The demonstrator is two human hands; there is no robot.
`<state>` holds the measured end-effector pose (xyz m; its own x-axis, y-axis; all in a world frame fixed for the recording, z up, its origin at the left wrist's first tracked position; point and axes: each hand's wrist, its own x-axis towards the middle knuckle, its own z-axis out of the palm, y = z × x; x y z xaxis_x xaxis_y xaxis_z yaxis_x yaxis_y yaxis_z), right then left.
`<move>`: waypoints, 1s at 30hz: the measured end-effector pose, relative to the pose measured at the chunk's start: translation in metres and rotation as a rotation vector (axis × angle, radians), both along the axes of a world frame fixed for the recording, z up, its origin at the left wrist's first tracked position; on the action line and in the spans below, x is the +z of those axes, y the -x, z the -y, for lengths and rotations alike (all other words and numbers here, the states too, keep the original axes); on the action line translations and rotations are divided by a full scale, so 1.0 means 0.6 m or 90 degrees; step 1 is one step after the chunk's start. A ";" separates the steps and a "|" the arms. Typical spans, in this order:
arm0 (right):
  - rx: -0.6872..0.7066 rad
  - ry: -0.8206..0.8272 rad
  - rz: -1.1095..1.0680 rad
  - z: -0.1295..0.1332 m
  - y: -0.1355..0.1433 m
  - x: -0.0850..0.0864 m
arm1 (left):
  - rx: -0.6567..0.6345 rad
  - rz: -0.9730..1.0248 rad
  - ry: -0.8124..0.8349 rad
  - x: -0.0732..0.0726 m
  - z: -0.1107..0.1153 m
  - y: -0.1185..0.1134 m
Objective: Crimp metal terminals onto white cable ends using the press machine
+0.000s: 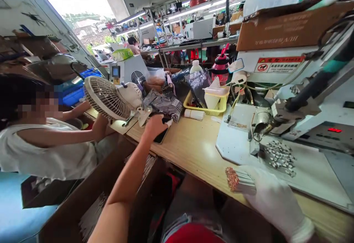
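White-gloved right hand (pixel 272 195) holds, fingers closed, a bundle of thin whitish wires with copper-coloured ends (pixel 240 181), presumably keeping them aligned, at the front edge of the pale wooden tabletop (pixel 193 143); left hand (pixel 155 127) overlies a dark, flat, rectangular device (pixel 160 136), grip indeterminable.

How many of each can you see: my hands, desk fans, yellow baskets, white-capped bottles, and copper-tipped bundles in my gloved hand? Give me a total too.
Left hand and right hand: 2
Desk fan: 1
Yellow basket: 1
White-capped bottle: 1
Copper-tipped bundle: 1
Total: 6
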<state>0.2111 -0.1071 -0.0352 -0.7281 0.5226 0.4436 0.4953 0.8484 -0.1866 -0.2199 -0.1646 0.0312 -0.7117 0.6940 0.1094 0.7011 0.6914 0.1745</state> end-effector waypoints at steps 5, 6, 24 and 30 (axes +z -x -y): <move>-0.040 0.006 0.022 0.013 0.005 0.008 | 0.026 -0.035 0.079 -0.075 0.049 -0.049; -0.042 0.015 0.027 0.015 0.007 0.009 | 0.024 -0.045 0.079 -0.077 0.045 -0.051; -0.178 -0.059 0.216 0.005 0.080 0.064 | -0.706 0.161 0.080 0.022 -0.011 -0.380; -0.252 -0.023 0.189 -0.019 0.096 0.058 | -0.763 0.141 0.150 0.025 -0.079 -0.361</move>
<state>0.1534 -0.0957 -0.0006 -0.5748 0.7724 0.2702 0.8078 0.5883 0.0366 -0.0031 -0.1170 0.0462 0.3979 0.9056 -0.1470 0.8834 -0.3349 0.3279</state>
